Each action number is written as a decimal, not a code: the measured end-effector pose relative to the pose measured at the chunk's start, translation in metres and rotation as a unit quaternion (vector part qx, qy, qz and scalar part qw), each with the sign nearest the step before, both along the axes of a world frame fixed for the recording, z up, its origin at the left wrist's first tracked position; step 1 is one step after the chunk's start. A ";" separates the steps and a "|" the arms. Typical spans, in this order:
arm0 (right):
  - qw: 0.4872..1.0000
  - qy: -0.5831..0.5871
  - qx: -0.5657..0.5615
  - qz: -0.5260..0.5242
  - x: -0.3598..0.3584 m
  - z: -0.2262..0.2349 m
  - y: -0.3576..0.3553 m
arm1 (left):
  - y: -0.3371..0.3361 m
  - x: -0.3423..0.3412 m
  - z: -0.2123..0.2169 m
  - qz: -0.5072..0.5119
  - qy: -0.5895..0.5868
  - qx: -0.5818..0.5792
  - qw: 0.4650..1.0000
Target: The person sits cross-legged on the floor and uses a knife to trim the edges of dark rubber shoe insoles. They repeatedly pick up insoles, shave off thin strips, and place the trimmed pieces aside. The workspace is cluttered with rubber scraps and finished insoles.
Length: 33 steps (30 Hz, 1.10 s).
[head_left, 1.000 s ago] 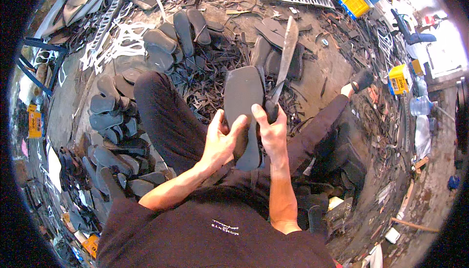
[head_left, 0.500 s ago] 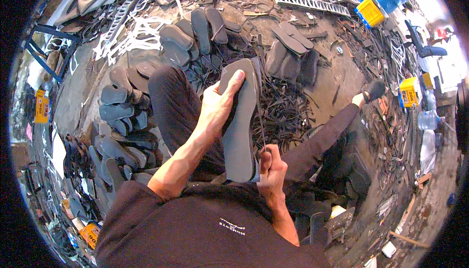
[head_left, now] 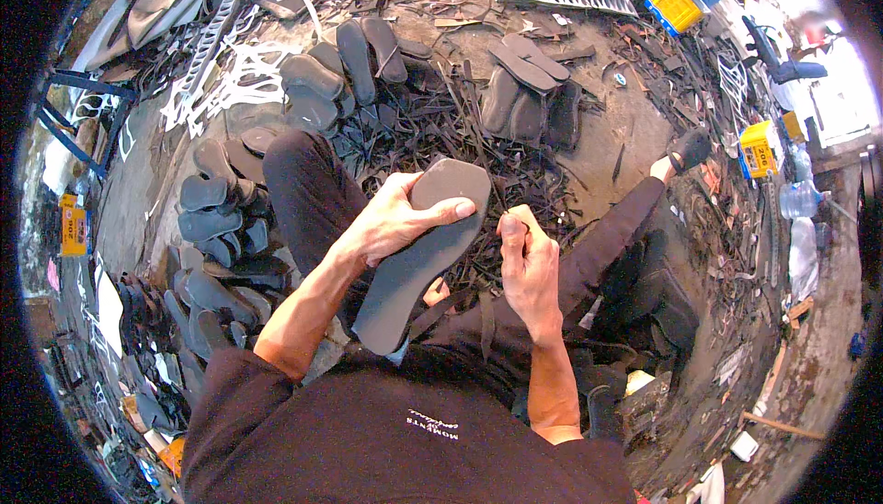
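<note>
My left hand [head_left: 391,223] grips a grey shoe sole [head_left: 409,269] near its far end, thumb lying across the top face and fingers out of sight beneath. The sole slants over my lap, its far end to the right and its near end close to my shirt. Just right of it, apart from the sole, my right hand [head_left: 532,274] is closed in a fist. A small dark bit shows at its fingertips, too little to name. Dark trimmed strips [head_left: 487,325] lie over my thigh below the hands.
Stacked soles [head_left: 210,193] stand to my left, with more soles [head_left: 354,63] ahead and another bundle [head_left: 533,90] ahead right. A heap of dark offcuts [head_left: 432,127] covers the floor between them. White cut-out scraps [head_left: 239,81] lie far left. My outstretched foot [head_left: 685,150] is at right.
The sole has turned clockwise, its far end drawn nearer and its near end swung left. My right hand has moved up and slightly right. The thin strip beside the sole's edge no longer shows.
</note>
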State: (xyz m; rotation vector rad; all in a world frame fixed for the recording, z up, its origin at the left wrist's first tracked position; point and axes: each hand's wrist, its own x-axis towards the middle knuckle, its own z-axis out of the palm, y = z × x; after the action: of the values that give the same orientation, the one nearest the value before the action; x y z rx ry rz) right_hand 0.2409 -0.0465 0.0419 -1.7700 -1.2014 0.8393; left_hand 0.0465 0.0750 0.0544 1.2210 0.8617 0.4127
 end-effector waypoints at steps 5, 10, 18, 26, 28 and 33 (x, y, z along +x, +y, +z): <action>0.997 0.042 0.018 -0.056 0.028 -0.033 0.018 | -0.037 0.017 -0.005 -0.166 -0.060 0.013 0.984; 0.982 0.172 -0.052 0.054 0.043 0.018 -0.031 | 0.009 0.000 0.004 -0.071 -0.057 0.082 0.992; 0.982 -0.023 -0.129 0.139 0.059 0.041 -0.051 | 0.024 -0.009 0.015 -0.183 -0.012 0.118 0.976; 0.978 0.153 -0.114 0.081 0.039 -0.002 -0.022 | -0.012 0.012 -0.001 -0.330 -0.065 0.158 0.928; 0.936 0.339 -0.087 0.025 0.051 0.000 -0.028 | 0.017 -0.016 -0.014 -0.025 0.070 0.224 0.972; 0.949 0.299 -0.100 -0.027 0.032 -0.012 -0.027 | 0.020 -0.028 -0.014 0.380 -0.124 0.004 0.917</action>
State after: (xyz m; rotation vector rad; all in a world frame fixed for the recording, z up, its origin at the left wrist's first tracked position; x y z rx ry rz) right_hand 0.2727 -0.0734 0.0299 -1.5199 -0.6809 1.3800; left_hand 0.0181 0.0949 0.0402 0.7721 1.0914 1.1720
